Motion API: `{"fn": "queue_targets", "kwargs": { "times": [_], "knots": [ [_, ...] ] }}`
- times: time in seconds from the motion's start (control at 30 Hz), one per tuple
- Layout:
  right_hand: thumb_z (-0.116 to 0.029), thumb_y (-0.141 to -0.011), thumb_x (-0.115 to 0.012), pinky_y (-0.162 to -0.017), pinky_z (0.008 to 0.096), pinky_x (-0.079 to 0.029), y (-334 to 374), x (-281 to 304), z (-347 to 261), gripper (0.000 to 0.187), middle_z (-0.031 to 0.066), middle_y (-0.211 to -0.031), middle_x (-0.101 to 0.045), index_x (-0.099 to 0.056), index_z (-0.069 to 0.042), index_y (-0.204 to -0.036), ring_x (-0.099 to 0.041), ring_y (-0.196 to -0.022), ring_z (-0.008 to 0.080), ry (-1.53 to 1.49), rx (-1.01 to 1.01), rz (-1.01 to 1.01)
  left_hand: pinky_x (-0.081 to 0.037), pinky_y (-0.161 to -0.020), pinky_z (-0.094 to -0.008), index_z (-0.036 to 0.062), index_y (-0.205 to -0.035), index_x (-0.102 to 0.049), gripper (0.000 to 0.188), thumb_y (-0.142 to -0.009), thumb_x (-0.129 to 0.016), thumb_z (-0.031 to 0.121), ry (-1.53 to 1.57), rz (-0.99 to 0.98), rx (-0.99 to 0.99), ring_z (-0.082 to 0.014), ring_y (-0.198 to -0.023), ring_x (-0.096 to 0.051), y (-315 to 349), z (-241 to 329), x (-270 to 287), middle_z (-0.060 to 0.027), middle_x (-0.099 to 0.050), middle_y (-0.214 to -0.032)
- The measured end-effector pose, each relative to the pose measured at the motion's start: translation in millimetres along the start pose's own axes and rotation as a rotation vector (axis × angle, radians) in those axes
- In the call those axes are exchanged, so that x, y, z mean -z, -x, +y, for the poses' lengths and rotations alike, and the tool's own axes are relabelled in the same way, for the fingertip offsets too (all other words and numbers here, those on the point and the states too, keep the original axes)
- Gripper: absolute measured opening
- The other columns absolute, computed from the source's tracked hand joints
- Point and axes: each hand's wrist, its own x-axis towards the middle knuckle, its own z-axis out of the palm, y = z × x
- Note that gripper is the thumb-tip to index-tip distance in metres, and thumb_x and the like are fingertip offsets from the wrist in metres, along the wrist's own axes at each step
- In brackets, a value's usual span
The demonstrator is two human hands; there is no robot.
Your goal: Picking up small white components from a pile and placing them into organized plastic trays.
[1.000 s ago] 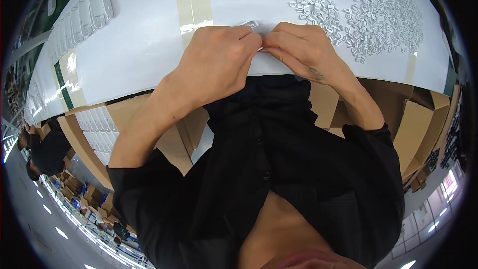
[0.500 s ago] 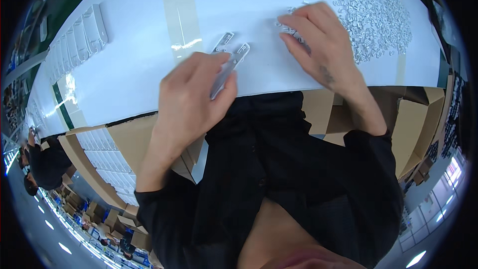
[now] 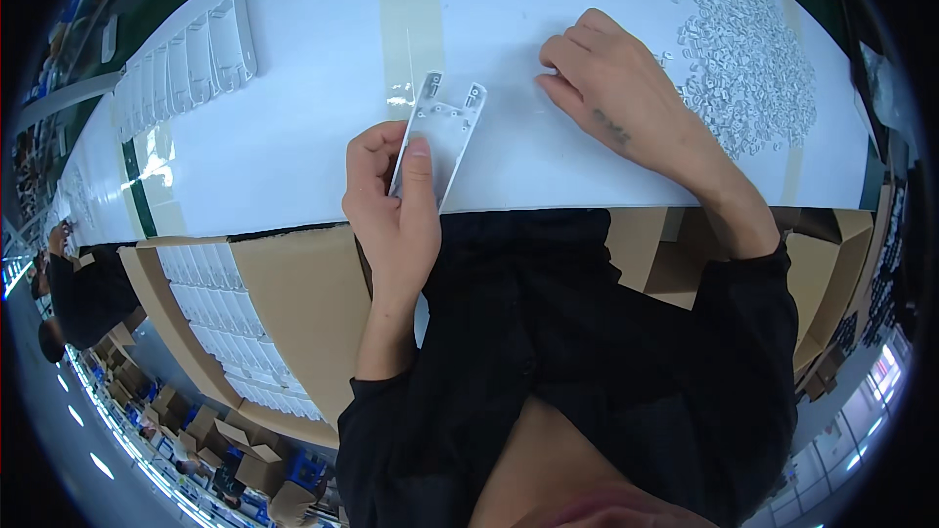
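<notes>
Clearly, left fingers (image 3: pixel 419 164) holding a pronged plastic shell (image 3: pixel 446 129) — right fingers (image 3: pixel 579 51) curled, contents unclear, small pieces (image 3: pixel 751 68) heaped

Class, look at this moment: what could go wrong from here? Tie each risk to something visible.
The white plastic piece, in the left hand near the front edge of the table, could drop if the grip slackens.
The right forearm is beside the pile of small loose parts, so a sweep might scatter some.
What the right hand may hold is hidden; any small part there might slip out unnoticed.
</notes>
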Motion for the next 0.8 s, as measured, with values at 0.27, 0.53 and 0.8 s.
{"fn": "queue_targets", "kwargs": {
  "times": [0.27, 0.53, 0.8],
  "knots": [
    [-0.002, -0.089, -0.068, -0.074, 0.0294, -0.048, -7, 14, 11, 0.005, 0.0061, -0.092, -0.06, -0.064, -0.003, -0.092, -0.056, -0.083, 0.0207, -0.078, 0.088, 0.047, -0.053, -0.08, -0.0349, -0.0041, -0.135, -0.049, 0.039, -0.105, -0.049, 0.02, 0.749, -0.079, 0.371, -0.0242, -0.088, -0.065, -1, 6, 13, -0.0204, -0.063, -0.117],
    [-0.007, -0.092, -0.065, -0.074, 0.031, -0.048, -20, 14, 12, 0.004, 0.0075, -0.089, -0.058, -0.062, -0.003, -0.092, -0.055, -0.08, 0.0231, 0.255, 0.31, -0.088, -0.052, -0.087, -0.035, -0.0037, -0.14, -0.043, 0.044, -0.107, -0.044, 0.027, 1.025, -0.186, 0.36, -0.0238, -0.096, -0.064, -12, 2, 11, -0.0206, -0.06, -0.123],
    [-0.007, -0.091, -0.061, -0.073, 0.0335, -0.049, -19, 17, 5, 0.006, 0.0109, -0.083, -0.058, -0.06, -0.002, -0.09, -0.056, -0.075, 0.0259, 0.267, 0.245, -0.122, -0.049, -0.092, -0.0341, -0.004, -0.134, -0.047, 0.038, -0.103, -0.055, 0.015, 0.996, -0.02, 0.359, -0.0255, -0.1, -0.062, -13, 4, -3, -0.0184, -0.06, -0.116]
  ]
}}
